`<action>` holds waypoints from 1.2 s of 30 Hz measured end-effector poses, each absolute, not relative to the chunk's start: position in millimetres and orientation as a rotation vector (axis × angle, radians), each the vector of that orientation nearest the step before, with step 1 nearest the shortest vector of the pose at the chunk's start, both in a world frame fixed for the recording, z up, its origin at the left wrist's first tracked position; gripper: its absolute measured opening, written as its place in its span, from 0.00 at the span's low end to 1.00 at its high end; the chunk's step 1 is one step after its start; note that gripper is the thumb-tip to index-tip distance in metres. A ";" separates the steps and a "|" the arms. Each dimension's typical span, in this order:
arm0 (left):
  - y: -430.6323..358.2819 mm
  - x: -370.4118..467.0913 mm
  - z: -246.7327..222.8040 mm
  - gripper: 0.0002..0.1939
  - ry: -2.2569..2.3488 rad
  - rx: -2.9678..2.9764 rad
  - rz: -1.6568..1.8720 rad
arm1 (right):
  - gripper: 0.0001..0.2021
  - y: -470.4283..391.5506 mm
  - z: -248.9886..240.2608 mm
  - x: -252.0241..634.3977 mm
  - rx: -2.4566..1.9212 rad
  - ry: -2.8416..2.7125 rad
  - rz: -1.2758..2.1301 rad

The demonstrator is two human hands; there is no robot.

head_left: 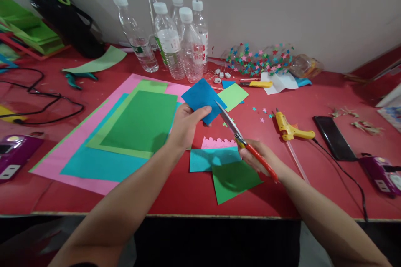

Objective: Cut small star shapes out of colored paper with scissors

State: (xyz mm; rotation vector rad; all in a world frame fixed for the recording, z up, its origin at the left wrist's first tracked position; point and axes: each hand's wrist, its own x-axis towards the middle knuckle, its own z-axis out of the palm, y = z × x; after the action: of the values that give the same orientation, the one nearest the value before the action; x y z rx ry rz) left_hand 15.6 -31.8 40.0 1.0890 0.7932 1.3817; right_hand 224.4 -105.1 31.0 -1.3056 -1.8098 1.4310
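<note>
My left hand point(188, 123) pinches a blue sheet of paper point(200, 94) between thumb and fingers, holding it up over the table. In my right hand point(255, 154) is a pair of scissors point(233, 127) with red handles, its blades pointing up and left at the blue paper's right edge. Whether the blades have cut into it I cannot tell. Below the scissors lie a pink strip with a notched edge point(217, 142), a light blue piece point(203, 160) and a green piece point(234, 179). A light green piece point(234, 96) sits just behind the blue paper.
Stacked coloured sheets point(134, 121) cover the left side. Several plastic bottles point(169, 46) stand by the wall. A yellow glue gun point(288, 127), a phone point(333, 137) and small stars point(262, 120) lie on the right. A yellow cutter point(260, 84) is farther back.
</note>
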 end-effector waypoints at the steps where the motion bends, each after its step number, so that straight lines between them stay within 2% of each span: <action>1: -31.9 16.0 39.9 0.10 0.776 1.070 1.365 | 0.21 -104.7 29.5 225.7 -1.286 -1.809 1.444; 11: -39.7 21.1 41.9 0.08 0.805 1.053 1.329 | 0.22 -102.2 22.0 238.6 -1.158 -1.825 1.551; 25: -34.9 15.5 39.4 0.12 0.864 1.113 1.351 | 0.22 -104.9 29.8 229.3 -1.232 -1.812 1.450; 29: -40.2 23.2 37.9 0.11 0.864 1.077 1.358 | 0.23 -105.6 26.0 224.8 -1.208 -1.710 1.547; 36: -52.7 36.1 31.1 0.15 0.982 0.991 1.330 | 0.26 -111.1 17.9 217.3 -1.176 -1.485 1.736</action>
State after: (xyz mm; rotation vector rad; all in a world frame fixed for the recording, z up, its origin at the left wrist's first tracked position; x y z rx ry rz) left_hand 36.1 -52.7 31.1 0.9908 0.9815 1.3298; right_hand 217.3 -111.1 17.9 -1.1763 -1.4846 1.7358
